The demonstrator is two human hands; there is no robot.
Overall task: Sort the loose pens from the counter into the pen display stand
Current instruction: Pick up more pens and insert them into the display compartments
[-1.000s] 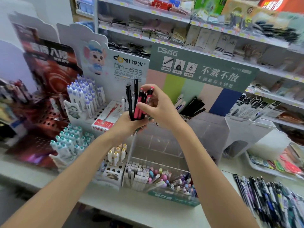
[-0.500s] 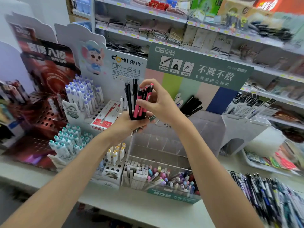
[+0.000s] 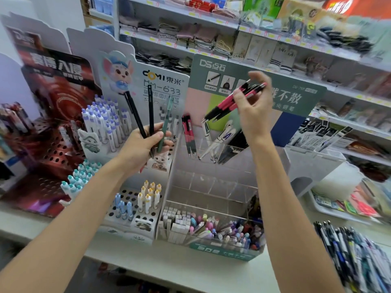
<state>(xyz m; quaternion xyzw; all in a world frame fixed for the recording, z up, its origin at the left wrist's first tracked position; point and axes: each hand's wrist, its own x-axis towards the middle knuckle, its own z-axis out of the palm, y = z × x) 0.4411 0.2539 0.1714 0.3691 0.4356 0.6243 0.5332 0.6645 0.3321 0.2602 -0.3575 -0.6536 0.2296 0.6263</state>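
My left hand point(image 3: 141, 147) grips two black pens point(image 3: 139, 117) and one green pen point(image 3: 165, 125), all pointing up. My right hand point(image 3: 252, 112) pinches a bunch of pink-and-black pens point(image 3: 234, 102), held slanted above the top row of the clear pen display stand point(image 3: 213, 182). That top row holds two pink-and-black pens point(image 3: 189, 134), some white pens point(image 3: 220, 138) and black ones. Loose pens point(image 3: 355, 256) lie heaped on the counter at the lower right.
A white DOMI stand point(image 3: 118, 127) with blue-capped pens stands left of the clear stand. A red perforated stand point(image 3: 48, 149) is further left. The clear stand's front bin point(image 3: 211, 231) holds mixed pens and erasers. Shelves of goods rise behind. A tray point(image 3: 342, 206) sits right.
My right hand has pulled the pink-and-black pens out of the bundle in my left hand and carried them up and to the right. The left hand keeps the black and green pens.
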